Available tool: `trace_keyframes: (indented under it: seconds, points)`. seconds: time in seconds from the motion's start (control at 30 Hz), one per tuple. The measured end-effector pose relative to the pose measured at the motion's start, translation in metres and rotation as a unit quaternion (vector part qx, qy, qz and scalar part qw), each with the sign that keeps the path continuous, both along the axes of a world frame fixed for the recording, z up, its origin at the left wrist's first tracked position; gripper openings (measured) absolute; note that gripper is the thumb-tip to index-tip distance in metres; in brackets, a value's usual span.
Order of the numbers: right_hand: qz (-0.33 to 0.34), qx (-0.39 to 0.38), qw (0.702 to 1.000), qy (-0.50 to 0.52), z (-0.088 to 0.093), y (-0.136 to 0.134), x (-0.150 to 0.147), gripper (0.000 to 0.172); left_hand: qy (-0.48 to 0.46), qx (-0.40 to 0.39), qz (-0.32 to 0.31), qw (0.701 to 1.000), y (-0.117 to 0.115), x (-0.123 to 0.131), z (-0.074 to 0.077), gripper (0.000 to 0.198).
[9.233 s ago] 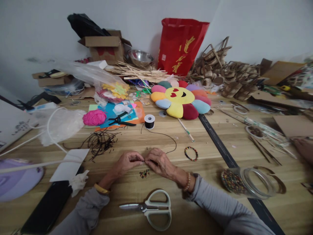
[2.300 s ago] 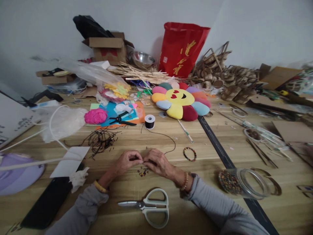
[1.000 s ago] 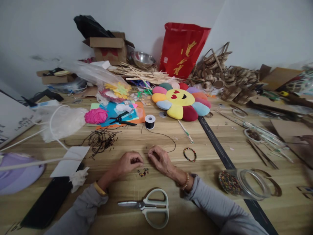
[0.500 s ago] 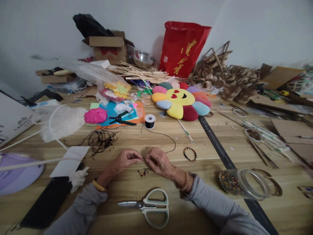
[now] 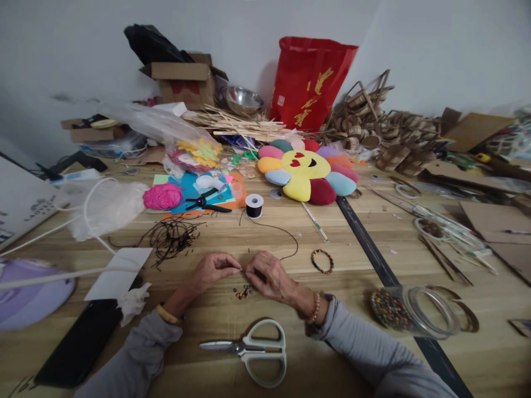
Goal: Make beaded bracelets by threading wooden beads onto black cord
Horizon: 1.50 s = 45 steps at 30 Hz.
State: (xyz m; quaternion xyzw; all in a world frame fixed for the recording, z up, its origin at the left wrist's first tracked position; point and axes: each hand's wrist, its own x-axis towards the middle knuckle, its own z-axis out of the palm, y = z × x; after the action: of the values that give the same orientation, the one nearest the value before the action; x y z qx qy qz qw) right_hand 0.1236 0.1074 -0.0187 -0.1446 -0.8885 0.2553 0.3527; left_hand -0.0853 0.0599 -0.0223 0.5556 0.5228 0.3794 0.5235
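- The left hand point(image 5: 213, 270) is pinched shut; what it holds is too small to see.
- The right hand point(image 5: 267, 273) pinches a thin black string point(image 5: 297, 246) in the near middle.
- Tiny beads point(image 5: 243, 291) lie just nearer.

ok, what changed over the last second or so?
A second ago the hands were apart; the left hand and right hand have closed in, fingertips meeting just beyond the loose beads, pinching something too small to tell. The other person's hand at the right edge is gone. Scissors, bead jar, bracelet and thread spool unmoved.
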Motion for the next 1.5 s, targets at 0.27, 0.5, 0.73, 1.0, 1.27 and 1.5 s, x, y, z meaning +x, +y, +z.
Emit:
trace_keyframes:
  seconds: [0.27, 0.5, 0.73, 1.0, 1.27, 1.5]
  points:
    - [-0.008, -0.004, 1.0, 0.004, 0.0, -0.001, 0.0, 0.011, 0.002, 0.001, 0.007, 1.0, -0.001, 0.001, 0.002, 0.014]
    - [-0.006, -0.004, 1.0, 0.004, 0.0, 0.0, 0.0, 0.012, -0.001, 0.0, 0.006, 1.0, 0.0, 0.001, -0.001, 0.015]
    - [-0.002, 0.004, 1.0, 0.006, -0.001, -0.001, -0.001, 0.012, 0.002, 0.003, 0.003, 1.0, 0.001, 0.0, -0.004, 0.018]
    - [-0.007, 0.018, 1.0, -0.001, -0.004, -0.001, 0.001, 0.009, 0.007, -0.005, 0.0, 1.0, 0.002, 0.0, 0.003, 0.018]
    - [-0.014, 0.029, 0.999, -0.012, 0.001, 0.0, 0.001, 0.013, 0.038, -0.01, -0.017, 0.999, 0.001, 0.002, 0.005, 0.017]
    - [-0.023, 0.036, 0.999, -0.012, -0.004, 0.001, 0.001, 0.012, 0.041, -0.003, -0.01, 0.999, -0.001, 0.007, 0.007, 0.02]
